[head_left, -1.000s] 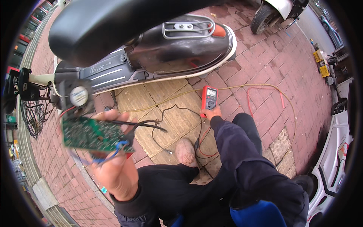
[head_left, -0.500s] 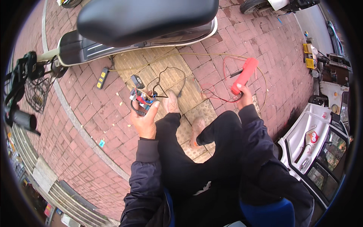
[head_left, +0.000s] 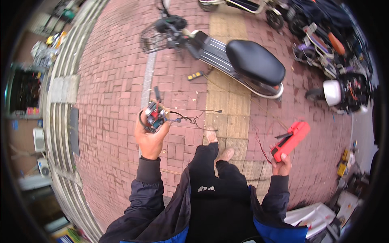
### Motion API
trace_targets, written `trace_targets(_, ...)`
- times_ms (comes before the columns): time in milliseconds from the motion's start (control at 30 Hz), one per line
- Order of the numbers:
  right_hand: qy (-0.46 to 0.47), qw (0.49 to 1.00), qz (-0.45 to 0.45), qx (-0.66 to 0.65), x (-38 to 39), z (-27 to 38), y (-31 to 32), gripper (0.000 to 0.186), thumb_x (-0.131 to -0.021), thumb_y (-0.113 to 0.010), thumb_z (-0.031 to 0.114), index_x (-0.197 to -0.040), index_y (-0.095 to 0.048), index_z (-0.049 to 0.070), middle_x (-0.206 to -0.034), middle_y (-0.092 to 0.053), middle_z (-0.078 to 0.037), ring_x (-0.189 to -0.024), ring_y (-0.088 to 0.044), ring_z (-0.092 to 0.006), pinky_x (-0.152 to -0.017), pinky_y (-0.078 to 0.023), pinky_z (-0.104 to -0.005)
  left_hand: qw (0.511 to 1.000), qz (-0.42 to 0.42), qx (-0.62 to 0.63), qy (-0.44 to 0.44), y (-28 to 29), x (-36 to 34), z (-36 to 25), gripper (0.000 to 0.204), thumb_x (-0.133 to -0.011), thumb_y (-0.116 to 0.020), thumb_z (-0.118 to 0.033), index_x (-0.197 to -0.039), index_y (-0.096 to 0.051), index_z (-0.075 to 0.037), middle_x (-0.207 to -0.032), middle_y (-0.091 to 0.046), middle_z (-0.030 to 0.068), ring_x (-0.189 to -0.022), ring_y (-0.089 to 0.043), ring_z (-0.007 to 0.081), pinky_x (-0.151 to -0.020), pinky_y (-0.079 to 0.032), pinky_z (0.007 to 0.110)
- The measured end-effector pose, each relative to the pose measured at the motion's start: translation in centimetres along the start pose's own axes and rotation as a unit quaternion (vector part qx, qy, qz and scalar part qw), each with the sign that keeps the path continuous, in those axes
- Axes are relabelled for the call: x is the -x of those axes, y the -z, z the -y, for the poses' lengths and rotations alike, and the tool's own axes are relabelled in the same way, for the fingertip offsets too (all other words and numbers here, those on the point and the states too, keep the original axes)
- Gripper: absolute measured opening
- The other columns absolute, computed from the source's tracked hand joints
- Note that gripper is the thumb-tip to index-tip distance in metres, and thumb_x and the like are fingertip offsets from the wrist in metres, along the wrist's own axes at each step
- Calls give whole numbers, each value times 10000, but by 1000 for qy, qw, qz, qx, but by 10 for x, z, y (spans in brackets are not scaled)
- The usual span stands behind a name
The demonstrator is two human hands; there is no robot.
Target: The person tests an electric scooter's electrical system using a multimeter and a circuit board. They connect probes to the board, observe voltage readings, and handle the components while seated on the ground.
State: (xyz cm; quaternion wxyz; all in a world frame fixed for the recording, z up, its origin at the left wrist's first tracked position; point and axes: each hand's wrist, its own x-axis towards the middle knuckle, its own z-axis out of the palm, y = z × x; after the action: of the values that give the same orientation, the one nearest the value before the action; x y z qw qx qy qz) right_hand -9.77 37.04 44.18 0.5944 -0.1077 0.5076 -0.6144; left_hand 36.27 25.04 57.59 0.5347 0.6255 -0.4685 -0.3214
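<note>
My left hand (head_left: 150, 139) is closed round a small bare circuit board (head_left: 156, 115) crowded with red, blue and dark parts. Black wires (head_left: 188, 119) trail from it to the right, above the paving, and a thick black cable loops along the hand's outer side. To the right, my right hand (head_left: 281, 164) grips the lower end of a red multimeter (head_left: 292, 139), its case tilted and its dark stand sticking out. Thin red and dark leads (head_left: 261, 148) hang beside it. The multimeter's face does not show clearly.
Ahead stands an electric scooter (head_left: 235, 60) with a black seat. A yellow-and-black power strip (head_left: 195, 75) lies on red brick paving beside it. More scooters (head_left: 320, 48) are parked at the far right. Stone steps (head_left: 63, 121) run along the left.
My view has swung left and risen, so the scooter looks farther off and sits more to the right. Both hands keep hold of the same things, now held farther apart.
</note>
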Motion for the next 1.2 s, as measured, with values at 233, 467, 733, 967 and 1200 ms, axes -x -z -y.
trace_targets(233, 60, 972, 219, 57, 2, 48, -130, 793, -885, -739, 318, -1551, -415, 37, -1483, -573, -143, -1326, -635, -336, -465, -428, -231, 934, -180, -258, -167, 160, -9, -71, 513, -747, -877, -98, -1218, -690, -18, -1098, -685, 102, -983, -677, 221, -904, -534, 332)
trace_targets(467, 52, 935, 341, 79, 2, 8, -333, 914, -817, -772, 298, -1580, -358, 10, -1464, -553, -187, -1267, -661, -340, -478, -495, -215, 900, -286, -285, -164, 327, -11, -76, 458, -745, -844, -69, -1175, -689, -26, -1074, -691, 106, -964, -682, 234, -892, -542, 344)
trace_targets(733, 10, 883, 463, 75, 29, -80, -525, 960, -825, -781, 288, -1603, -308, -17, -1521, -497, -217, -1341, -588, -378, -552, -533, -234, 893, -355, -273, -54, 482, 0, -62, 488, -764, -862, -132, -1210, -706, -11, -997, -722, 74, -879, -685, 158, -824, -552, 303)
trace_targets(967, 28, 838, 543, 46, -15, -129, -695, 1052, -881, -781, 299, -1664, -152, -14, -1636, -371, -259, -1472, -466, -420, -550, -518, -232, 862, -418, -286, 18, 580, -49, -24, 499, -774, -878, -152, -1215, -707, 6, -996, -737, 44, -876, -668, 112, -810, -551, 292)
trace_targets(1200, -45, 813, 580, 16, -109, -215, -897, 1084, -875, -791, 255, -1685, -113, 14, -1671, -311, -253, -1495, -427, -423, -571, -520, -257, 802, -486, -326, 118, 649, -139, -5, 503, -775, -871, -125, -1235, -710, -1, -1038, -757, 61, -910, -692, 121, -841, -561, 297)
